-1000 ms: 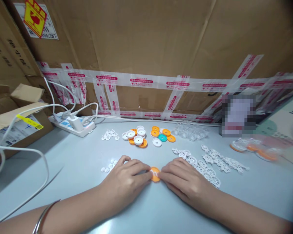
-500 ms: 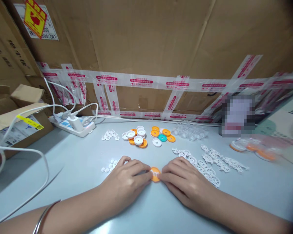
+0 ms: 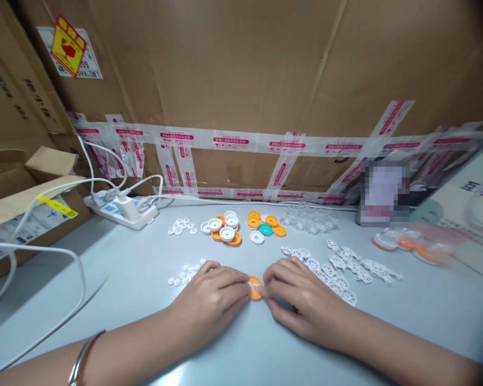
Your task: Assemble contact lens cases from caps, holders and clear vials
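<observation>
Both hands rest on the pale table (image 3: 137, 279) and meet at a small orange disc (image 3: 254, 287). My left hand (image 3: 211, 300) pinches the disc from the left with curled fingers. My right hand (image 3: 300, 297) pinches it from the right, fingers pressed together. A bracelet (image 3: 82, 356) circles my left wrist. Small white buttons (image 3: 185, 273) lie just left of my left hand. White spoked wheel pieces (image 3: 338, 268) are scattered right beside my right hand.
Orange, white and teal rings (image 3: 241, 228) lie in a cluster behind the hands, with clear plastic pieces (image 3: 309, 220) to their right. A white power strip (image 3: 123, 212) with cables sits at the left. Cardboard boxes (image 3: 241, 80) wall the back. A bag of orange parts (image 3: 410, 244) lies right.
The hands have closed in slightly on the orange disc, covering more of it. The view has tilted a little; nothing else on the table moved.
</observation>
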A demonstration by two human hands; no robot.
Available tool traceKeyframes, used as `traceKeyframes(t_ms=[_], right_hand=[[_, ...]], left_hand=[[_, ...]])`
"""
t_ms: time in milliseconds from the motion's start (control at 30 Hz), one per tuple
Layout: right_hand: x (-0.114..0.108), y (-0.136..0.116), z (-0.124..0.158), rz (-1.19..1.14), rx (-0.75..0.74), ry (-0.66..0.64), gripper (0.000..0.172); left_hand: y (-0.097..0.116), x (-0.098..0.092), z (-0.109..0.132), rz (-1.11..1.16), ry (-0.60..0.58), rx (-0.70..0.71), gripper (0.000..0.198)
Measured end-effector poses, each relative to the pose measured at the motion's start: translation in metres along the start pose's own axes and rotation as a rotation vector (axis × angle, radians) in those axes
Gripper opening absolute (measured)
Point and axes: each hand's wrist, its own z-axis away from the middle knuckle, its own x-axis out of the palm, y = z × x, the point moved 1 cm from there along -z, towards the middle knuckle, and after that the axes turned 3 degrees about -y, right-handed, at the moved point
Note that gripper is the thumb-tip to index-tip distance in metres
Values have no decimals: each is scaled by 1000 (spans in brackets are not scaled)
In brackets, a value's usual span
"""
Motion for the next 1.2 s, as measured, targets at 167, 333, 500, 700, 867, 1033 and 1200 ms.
traceKeyframes(t_ms=[167, 333, 500, 700, 867, 1033, 1200], right_hand=[[-1, 0, -3, -50, -17, 50, 13], [-3, 1, -4, -78, -39, 133, 14], [-3, 1, -3, -65, -20, 155, 13], [-3, 2, -2, -74, 6, 151, 12], [-4, 3, -1, -122, 36, 207, 13], [-3, 4, -1, -137, 56, 217, 14], [-3, 5, -1, -137, 77, 215, 15]], left_hand=[[-2, -3, -3, -17, 77, 9, 17], [-28, -21, -13, -172, 240, -48, 15], [-53, -24, -22, -343, 127, -197, 20], [-52, -20, -27, -341, 96, -211, 8], [-43, -26, -26, -263, 154, -144, 10], [-49, -22, -24, -205, 110, -214, 9], [-51, -26, -27, 21, 137, -262, 7]])
